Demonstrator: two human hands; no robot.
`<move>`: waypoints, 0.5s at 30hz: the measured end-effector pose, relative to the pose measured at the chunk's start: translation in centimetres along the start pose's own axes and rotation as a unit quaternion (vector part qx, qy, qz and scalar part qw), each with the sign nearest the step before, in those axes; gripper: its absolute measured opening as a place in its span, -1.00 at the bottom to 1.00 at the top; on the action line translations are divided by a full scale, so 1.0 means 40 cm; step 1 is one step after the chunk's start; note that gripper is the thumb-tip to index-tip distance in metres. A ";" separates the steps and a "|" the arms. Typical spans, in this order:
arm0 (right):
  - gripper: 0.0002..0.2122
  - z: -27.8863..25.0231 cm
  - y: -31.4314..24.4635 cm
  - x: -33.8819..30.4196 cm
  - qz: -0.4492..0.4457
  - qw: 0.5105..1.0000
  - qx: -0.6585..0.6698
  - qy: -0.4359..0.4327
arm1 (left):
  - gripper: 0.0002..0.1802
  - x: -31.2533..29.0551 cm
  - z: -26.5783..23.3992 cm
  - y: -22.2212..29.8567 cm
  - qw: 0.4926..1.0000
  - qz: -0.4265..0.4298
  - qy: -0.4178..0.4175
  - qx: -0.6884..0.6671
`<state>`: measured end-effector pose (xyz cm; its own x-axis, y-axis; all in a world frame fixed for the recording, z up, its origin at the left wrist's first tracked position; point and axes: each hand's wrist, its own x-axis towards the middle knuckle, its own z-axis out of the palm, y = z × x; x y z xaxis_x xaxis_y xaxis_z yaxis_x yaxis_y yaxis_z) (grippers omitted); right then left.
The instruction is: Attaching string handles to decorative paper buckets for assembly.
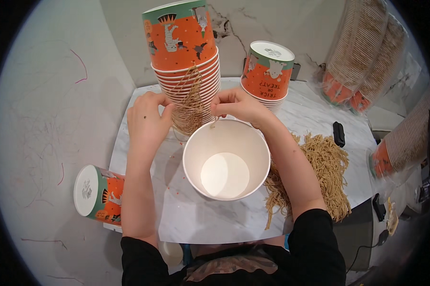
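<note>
A tan string net [190, 112] hangs between my two hands, its loose mesh in front of a tall stack of orange and green paper tubs [181, 40]. My left hand [150, 117] pinches the net's left side between thumb and fingers. On the other side, my right hand [240, 106] is closed on its right edge, just above the rim of an upright paper tub [226, 143]. The inside of that tub is white, and a short string end dangles over its far rim. Beside my right forearm lies a heap of tan string nets [322, 167], partly hidden by the arm.
A shorter stack of upside-down tubs [267, 71] stands behind my right hand. Another tub [100, 195] lies tipped at the left, by the wall. Bagged stacks of tubs [363, 52] lean at the far right. A small black object [338, 134] rests on the marbled table [215, 224].
</note>
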<state>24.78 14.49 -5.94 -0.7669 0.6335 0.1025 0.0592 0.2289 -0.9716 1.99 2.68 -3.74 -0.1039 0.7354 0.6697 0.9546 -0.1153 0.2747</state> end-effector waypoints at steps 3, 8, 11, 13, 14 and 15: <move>-0.94 -0.007 0.016 0.005 0.044 0.998 0.040 -0.012 | -0.88 0.000 -0.014 -0.016 0.998 -0.042 -0.005 0.041; -0.96 -0.008 0.021 0.011 0.094 0.989 0.107 -0.032 | -0.86 0.012 -0.077 -0.021 0.984 -0.118 -0.089 0.096; -0.96 -0.010 0.025 0.014 0.120 0.984 0.125 -0.045 | -0.87 0.018 -0.093 -0.016 0.969 -0.162 -0.149 0.115; -0.95 -0.011 0.032 0.018 0.134 0.980 0.136 -0.052 | -0.88 0.019 -0.095 -0.015 0.960 -0.174 -0.176 0.129; -0.95 -0.011 0.035 0.020 0.142 0.979 0.136 -0.060 | -0.89 0.017 -0.089 -0.016 0.956 -0.167 -0.193 0.142; -0.95 -0.011 0.036 0.021 0.150 0.977 0.136 -0.068 | -0.89 0.016 -0.083 -0.017 0.952 -0.161 -0.210 0.155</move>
<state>24.49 15.68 -7.18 -0.8202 0.5335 -0.2065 0.1366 -0.1679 -0.9763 0.35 1.01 -1.22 -0.3459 0.9090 0.2325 0.9356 0.3155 0.1586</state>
